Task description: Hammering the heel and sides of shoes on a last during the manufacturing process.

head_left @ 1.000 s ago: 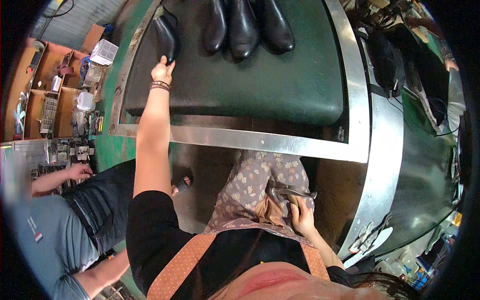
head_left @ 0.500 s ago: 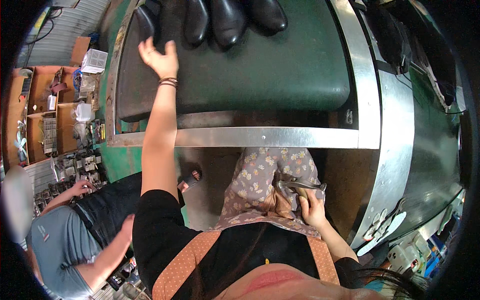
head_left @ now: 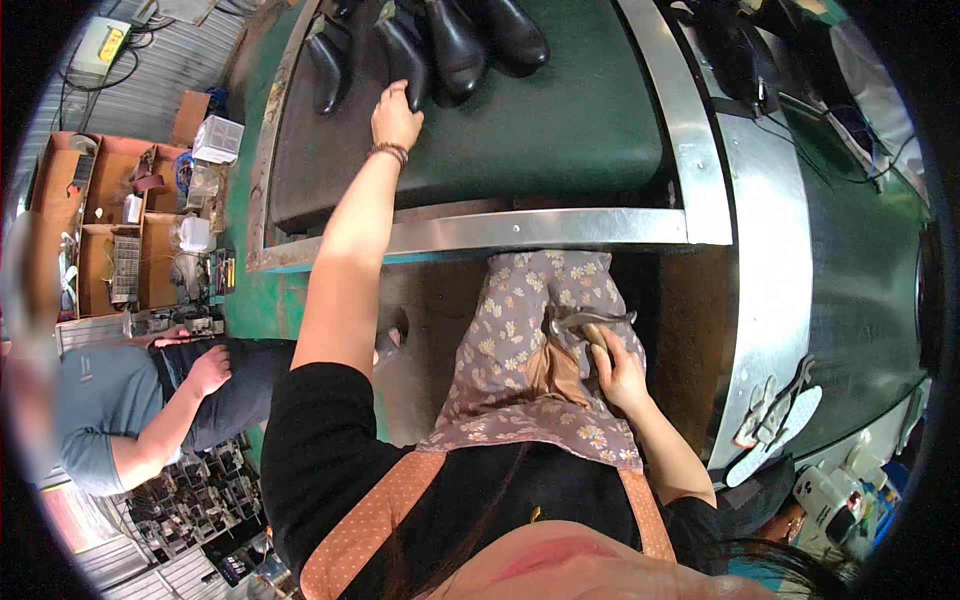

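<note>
My left hand reaches forward over the dark green belt, its fingers closed around the toe end of a black shoe. To the left lies another black shoe, toe toward me. Two more black shoes, a near one and one farther right, sit to the right of the hand. Over my lap, my right hand is closed on a curved metal hand tool whose exact kind is unclear. Brown material lies bunched on my flowered apron beside it.
A metal frame rail runs between me and the belt. On the right metal ledge lie pale shoe-shaped pieces. A co-worker sits at the left, near a wooden shelf of parts.
My left hand has moved right from the leftmost shoe to the toe of the one beside it, its fingers closing. My right hand still holds the tool. The co-worker's arms have shifted.
</note>
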Demonstrator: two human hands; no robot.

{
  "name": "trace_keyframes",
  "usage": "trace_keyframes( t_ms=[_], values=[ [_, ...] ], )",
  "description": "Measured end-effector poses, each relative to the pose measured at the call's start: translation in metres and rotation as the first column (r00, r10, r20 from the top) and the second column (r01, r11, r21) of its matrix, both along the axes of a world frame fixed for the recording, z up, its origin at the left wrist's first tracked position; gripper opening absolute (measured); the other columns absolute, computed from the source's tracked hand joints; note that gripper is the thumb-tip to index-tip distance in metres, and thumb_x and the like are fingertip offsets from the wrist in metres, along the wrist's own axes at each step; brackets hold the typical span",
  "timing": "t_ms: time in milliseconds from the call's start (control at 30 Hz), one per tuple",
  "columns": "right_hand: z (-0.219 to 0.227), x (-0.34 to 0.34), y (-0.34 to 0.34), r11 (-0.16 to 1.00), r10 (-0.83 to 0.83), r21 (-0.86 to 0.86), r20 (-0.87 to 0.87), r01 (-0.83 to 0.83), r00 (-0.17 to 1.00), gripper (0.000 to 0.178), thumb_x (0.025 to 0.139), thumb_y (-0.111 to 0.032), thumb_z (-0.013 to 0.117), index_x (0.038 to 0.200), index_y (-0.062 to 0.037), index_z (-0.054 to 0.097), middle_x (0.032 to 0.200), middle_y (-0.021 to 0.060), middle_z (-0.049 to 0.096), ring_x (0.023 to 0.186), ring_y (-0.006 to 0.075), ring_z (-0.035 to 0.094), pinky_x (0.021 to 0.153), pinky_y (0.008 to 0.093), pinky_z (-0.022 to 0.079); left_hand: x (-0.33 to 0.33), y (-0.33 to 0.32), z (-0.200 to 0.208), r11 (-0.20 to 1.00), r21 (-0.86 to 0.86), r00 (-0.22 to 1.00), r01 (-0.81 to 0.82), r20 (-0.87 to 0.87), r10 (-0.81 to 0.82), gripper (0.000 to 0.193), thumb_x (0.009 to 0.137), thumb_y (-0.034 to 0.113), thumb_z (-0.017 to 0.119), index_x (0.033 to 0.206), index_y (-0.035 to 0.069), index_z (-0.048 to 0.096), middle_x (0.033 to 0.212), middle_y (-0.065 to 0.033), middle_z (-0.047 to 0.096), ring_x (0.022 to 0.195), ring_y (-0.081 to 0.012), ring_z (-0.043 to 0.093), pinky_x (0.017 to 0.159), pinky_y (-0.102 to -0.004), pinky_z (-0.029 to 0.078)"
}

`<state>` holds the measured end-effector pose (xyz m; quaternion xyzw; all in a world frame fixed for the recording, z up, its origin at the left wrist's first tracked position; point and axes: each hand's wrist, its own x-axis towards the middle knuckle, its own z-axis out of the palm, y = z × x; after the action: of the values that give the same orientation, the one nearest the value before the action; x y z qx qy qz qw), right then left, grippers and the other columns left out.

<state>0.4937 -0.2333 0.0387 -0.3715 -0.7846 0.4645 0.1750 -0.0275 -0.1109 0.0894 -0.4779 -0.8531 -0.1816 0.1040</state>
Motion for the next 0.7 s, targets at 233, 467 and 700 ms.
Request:
trace_keyframes(
  t_ms=[233, 467, 700],
  values=[
    [-0.011, -0.004, -0.002, 0.996, -0.047, 0.082, 0.052, 0.042, 0.998, 0.039, 0.095, -0.027, 0.053, 0.131, -0.0113, 0.049, 0.096, 0.0251, 0.066, 0.082, 0.0440, 0.064, 0.072, 0.0521, 0.051, 0.060, -0.118, 0.042, 1.000, 0.011, 0.968, 0.020, 0.250, -0.022, 0.054, 0.069, 0.008, 0.074, 0.120, 0.004, 0.058, 0.120, -0.0189, 0.061, 0.109, -0.0333, 0.061, 0.096, -0.0392, 0.048],
    [-0.015, -0.001, -0.003, 0.989, -0.069, 0.130, 0.004, 0.068, 0.998, 0.036, 0.095, -0.029, 0.052, 0.127, -0.0118, 0.053, 0.087, 0.0252, 0.066, 0.079, 0.0445, 0.063, 0.071, 0.0536, 0.050, 0.046, -0.156, 0.133, 0.691, 0.655, 0.704, -0.306, 0.644, -0.299, 0.018, 0.081, 0.014, 0.074, 0.092, 0.002, 0.068, 0.086, -0.0031, 0.068, 0.068, -0.0109, 0.063, 0.054, -0.0246, 0.053],
    [-0.018, 0.008, -0.019, 0.974, -0.110, 0.204, 0.029, 0.102, 0.993, 0.034, 0.095, -0.030, 0.051, 0.127, -0.0167, 0.054, 0.091, 0.0240, 0.066, 0.084, 0.0432, 0.064, 0.075, 0.0516, 0.050, 0.105, -0.219, 0.193, 0.384, 0.894, 0.704, -0.231, 0.426, -0.569, 0.010, 0.085, 0.008, 0.071, 0.091, 0.000, 0.071, 0.087, -0.0039, 0.070, 0.074, -0.0094, 0.063, 0.068, -0.0233, 0.052]
  ],
)
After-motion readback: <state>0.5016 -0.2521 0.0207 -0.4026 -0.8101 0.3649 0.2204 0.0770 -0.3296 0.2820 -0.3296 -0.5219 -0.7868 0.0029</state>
